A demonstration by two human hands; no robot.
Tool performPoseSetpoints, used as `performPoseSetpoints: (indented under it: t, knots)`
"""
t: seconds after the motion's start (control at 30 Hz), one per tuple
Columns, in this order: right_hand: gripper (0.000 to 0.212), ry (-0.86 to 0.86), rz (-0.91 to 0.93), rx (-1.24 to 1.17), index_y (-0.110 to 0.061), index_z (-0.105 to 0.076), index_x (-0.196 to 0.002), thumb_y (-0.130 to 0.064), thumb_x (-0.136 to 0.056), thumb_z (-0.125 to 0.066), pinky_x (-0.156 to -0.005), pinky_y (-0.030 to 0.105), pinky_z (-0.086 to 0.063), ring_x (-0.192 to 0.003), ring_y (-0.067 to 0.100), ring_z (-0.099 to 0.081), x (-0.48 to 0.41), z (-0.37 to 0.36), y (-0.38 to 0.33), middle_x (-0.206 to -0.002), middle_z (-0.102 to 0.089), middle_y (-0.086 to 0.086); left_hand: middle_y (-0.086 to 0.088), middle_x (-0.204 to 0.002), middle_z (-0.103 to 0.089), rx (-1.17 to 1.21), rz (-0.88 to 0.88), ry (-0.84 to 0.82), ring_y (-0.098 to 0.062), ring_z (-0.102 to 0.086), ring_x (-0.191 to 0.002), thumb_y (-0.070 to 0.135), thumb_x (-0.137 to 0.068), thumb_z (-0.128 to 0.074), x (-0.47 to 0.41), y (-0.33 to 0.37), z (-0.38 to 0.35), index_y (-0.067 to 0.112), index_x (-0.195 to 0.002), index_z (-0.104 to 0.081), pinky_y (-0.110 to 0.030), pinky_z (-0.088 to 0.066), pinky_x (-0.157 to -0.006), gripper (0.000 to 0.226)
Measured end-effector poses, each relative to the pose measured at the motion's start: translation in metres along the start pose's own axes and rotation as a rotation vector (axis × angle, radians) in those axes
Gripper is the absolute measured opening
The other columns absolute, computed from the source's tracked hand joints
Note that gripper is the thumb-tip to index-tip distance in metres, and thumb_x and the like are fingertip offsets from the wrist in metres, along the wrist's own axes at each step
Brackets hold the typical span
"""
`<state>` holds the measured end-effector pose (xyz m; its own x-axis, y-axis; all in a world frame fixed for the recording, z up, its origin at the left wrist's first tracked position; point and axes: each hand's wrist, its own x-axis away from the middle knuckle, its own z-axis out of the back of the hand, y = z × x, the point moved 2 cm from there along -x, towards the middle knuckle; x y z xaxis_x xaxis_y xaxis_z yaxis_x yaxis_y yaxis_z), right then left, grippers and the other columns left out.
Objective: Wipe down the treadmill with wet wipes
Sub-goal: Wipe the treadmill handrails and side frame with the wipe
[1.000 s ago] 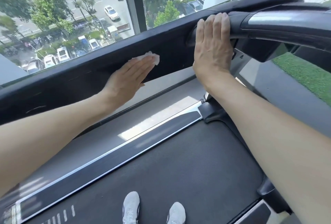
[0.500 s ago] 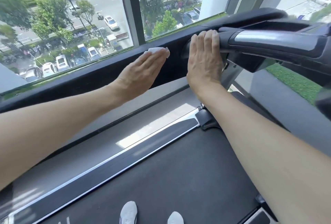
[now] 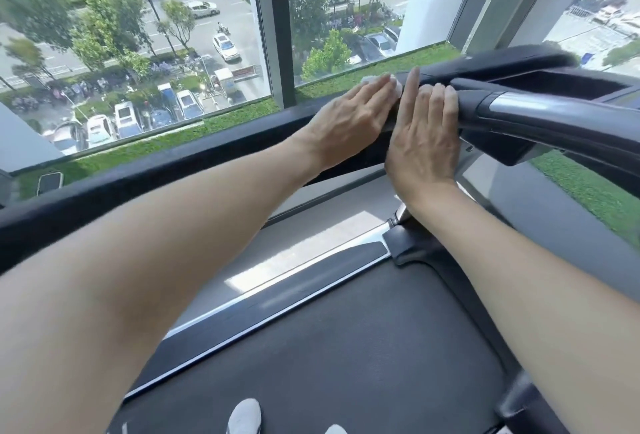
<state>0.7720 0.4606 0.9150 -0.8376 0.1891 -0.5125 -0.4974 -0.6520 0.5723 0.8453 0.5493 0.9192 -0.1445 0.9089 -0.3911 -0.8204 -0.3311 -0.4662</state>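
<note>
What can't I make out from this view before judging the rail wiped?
Head view only:
wet wipe: mostly under the left hand; only a white edge shows.
right hand: fingertips fold past the handrail top, so gripping or resting is unclear.
handrail surface: motion-blurred, residue unreadable.
console: cut off by the right edge.
shoes: cut off by the bottom edge.

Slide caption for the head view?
Left hand presses a wet wipe on the treadmill handrail; right hand rests alongside.

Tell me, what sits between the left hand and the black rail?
A white wet wipe pressed under the left hand onto the rail; head view shows its edge peeking out.
</note>
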Motion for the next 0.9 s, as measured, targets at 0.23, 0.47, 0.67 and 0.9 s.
performPoseSetpoints:
  t: [0.23,0.47,0.67,0.9]
  knots:
    - [0.062,-0.04,0.038,0.002,0.007,-0.016,-0.145,-0.019,-0.089,-0.025,-0.11,0.043,-0.015,-0.123,0.031,-0.045,0.001,0.001,0.004,-0.13,-0.049,0.017,-0.024,-0.128,-0.057,-0.138,-0.179,-0.118,-0.033,-0.051,-0.125,-0.01,-0.093,-0.035,0.07,-0.007,0.013,-0.014,-0.119,-0.059,-0.038,-0.04,-0.107,0.035]
    - [0.061,-0.104,0.156,-0.128,-0.002,-0.03,-0.143,-0.021,-0.085,-0.031,-0.113,0.046,-0.004,-0.134,0.035,-0.035,0.006,0.008,0.012,-0.141,-0.04,0.021,-0.024,-0.127,-0.058,-0.019,-0.256,-0.212,-0.034,-0.051,-0.125,-0.002,-0.092,-0.032,0.09,-0.023,0.047,-0.013,-0.117,-0.06,-0.041,-0.033,-0.11,0.039]
    - [0.069,-0.173,0.215,-0.468,0.005,-0.011,-0.148,-0.011,-0.087,-0.039,-0.115,0.042,0.011,-0.146,0.035,-0.002,0.015,0.016,0.002,-0.156,-0.007,0.025,-0.014,-0.124,-0.062,-0.051,-0.245,-0.211,-0.026,-0.052,-0.124,0.002,-0.097,-0.037,0.037,-0.021,0.021,-0.006,-0.116,-0.064,-0.034,-0.041,-0.107,0.034]
    - [0.08,-0.221,0.197,-0.931,0.0,-0.005,-0.15,0.005,-0.079,-0.041,-0.117,0.04,0.01,-0.147,0.028,0.004,0.033,0.023,-0.02,-0.159,0.001,0.017,-0.021,-0.125,-0.058,-0.162,-0.289,-0.328,-0.031,-0.049,-0.125,-0.007,-0.1,-0.028,0.151,-0.051,0.059,-0.012,-0.115,-0.06,-0.04,-0.038,-0.109,0.036]
